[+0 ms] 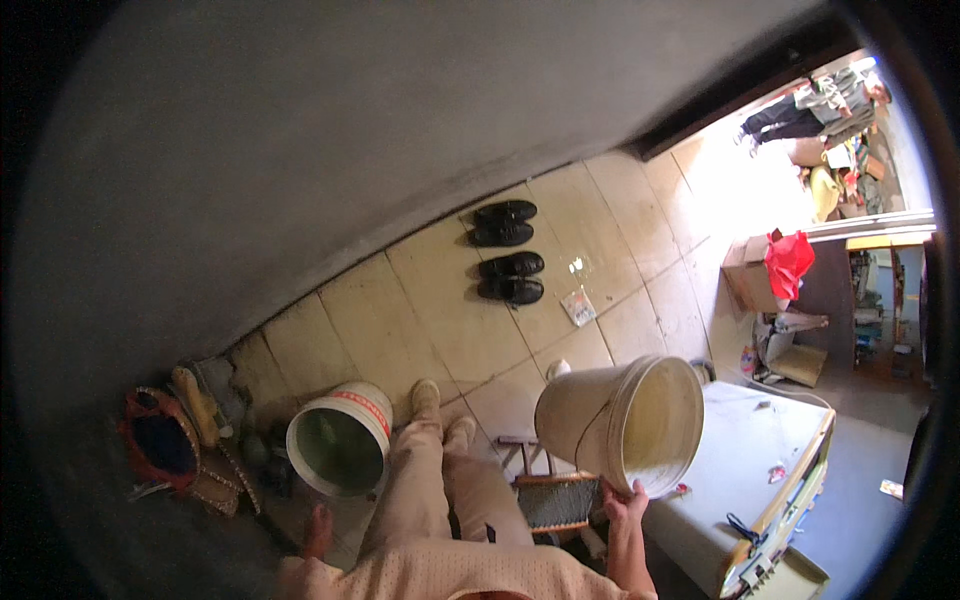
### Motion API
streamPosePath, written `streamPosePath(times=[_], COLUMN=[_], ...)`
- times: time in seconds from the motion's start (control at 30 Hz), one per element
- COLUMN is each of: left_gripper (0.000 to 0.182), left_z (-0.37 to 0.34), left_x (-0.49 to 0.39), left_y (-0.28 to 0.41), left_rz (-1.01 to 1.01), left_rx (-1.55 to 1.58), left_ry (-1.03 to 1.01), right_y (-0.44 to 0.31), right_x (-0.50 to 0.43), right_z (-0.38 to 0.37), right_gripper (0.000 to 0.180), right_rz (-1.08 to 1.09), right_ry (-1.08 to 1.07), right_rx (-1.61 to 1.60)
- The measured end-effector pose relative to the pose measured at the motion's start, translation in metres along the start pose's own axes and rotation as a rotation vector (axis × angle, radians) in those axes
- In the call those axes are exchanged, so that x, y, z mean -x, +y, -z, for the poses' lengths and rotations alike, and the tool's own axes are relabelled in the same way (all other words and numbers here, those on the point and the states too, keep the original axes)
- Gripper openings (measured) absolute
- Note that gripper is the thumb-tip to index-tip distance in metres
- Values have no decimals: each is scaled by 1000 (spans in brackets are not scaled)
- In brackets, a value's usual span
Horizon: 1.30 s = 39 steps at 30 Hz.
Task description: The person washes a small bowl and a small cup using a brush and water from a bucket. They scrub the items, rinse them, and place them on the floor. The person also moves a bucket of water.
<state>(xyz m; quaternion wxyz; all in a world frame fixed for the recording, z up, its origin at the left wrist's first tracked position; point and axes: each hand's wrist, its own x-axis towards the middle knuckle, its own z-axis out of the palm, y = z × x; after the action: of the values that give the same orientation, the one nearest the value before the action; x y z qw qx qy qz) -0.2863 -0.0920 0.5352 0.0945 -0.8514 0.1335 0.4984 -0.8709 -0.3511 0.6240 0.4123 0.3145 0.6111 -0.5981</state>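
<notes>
My right hand (pixel 624 501) grips the near rim of a large pale plastic bucket (pixel 581 420), with the thumb up over the lip. Cloudy yellowish liquid or residue shows inside, and a thin wire handle hangs along its side. My left hand (pixel 318 526) hangs low at my other side, partly seen, with nothing visible in it. Closest to that hand is a white bucket (pixel 380 420) with red lettering, holding dark greenish water. Beside my right leg is a small wooden chair (pixel 556 502) with a dark woven seat.
Two pairs of black shoes (pixel 510 277) and a flat packet (pixel 579 307) lie on the tiled floor. A white-topped table (pixel 720 450) stands at right, a cardboard box (pixel 750 274) beyond. Bags (pixel 161 442) lean at left. Another person (pixel 817 109) is outside the doorway.
</notes>
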Motion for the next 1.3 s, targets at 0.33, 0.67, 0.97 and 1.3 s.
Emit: streamPosePath(times=[0.33, 0.67, 0.97, 1.3], left_gripper=[39, 35, 32, 42], left_z=[17, -82, -101, -169], left_x=[29, 50, 85, 102], left_y=[49, 96, 156, 98], left_rz=[77, 185, 98, 345], left_rx=[-140, -180, -188, -248], left_ry=[39, 49, 92, -134], right_y=[-24, -32, -112, -145], right_x=[-108, -307, -483, -467], right_z=[-76, -166, -262, -428], right_gripper=[48, 48, 39, 101], right_rz=[-41, -36, 96, 201], right_ry=[-28, -77, -467, -611], right_rx=[-84, -242, 76, 715])
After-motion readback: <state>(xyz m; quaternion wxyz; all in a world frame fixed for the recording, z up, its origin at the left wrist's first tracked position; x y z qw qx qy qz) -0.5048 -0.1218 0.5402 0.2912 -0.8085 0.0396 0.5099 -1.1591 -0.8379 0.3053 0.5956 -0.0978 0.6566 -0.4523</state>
